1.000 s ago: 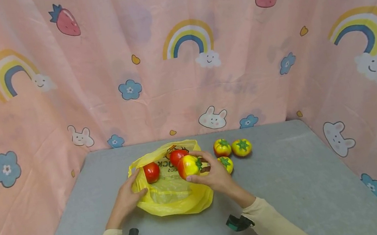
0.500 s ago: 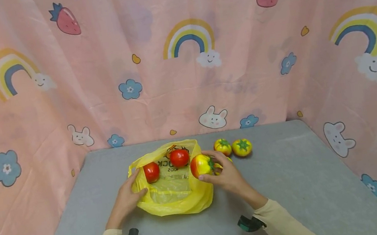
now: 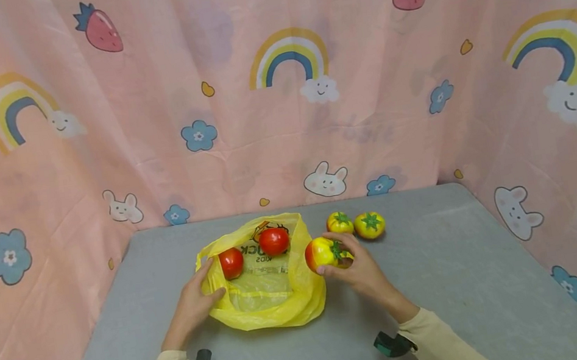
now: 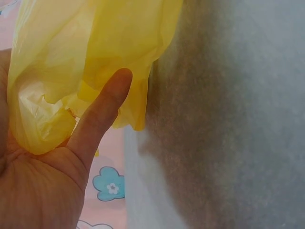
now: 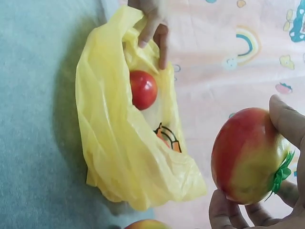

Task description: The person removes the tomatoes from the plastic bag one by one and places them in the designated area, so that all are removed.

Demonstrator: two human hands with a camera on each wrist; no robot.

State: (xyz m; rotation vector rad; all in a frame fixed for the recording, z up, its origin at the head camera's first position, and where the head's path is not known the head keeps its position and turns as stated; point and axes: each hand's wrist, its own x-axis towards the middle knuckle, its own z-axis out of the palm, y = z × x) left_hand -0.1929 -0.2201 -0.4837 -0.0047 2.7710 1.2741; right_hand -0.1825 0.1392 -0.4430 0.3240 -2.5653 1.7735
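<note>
My right hand [image 3: 359,268] holds a red-and-yellow tomato [image 3: 322,254] with green leaves, thumb and fingers round its sides. It stands just right of the yellow plastic bag [image 3: 291,315], above the table. My left hand [image 3: 193,302] holds the bag's left edge, fingers at the rim and thumb [image 4: 102,107] lying across the plastic in the left wrist view. The bag's mouth is spread wide. Inside lie two red tomatoes, one on the left [image 3: 232,263] and one at the back [image 3: 274,241]. In the right wrist view, the held tomato [image 5: 245,155] shows its leaves toward my palm.
Two yellow-green tomatoes, one [image 3: 339,222] beside the other [image 3: 370,226], rest on the grey table [image 3: 474,277] behind my right hand. Another tomato [image 5: 147,224] peeks in at the right wrist view's lower edge. A pink printed curtain [image 3: 375,88] encloses the table's back and sides.
My right hand has moved right with the tomato, from over the bag's mouth to beside the bag, uncovering the red tomato at the back. My left hand stays at the bag's edge.
</note>
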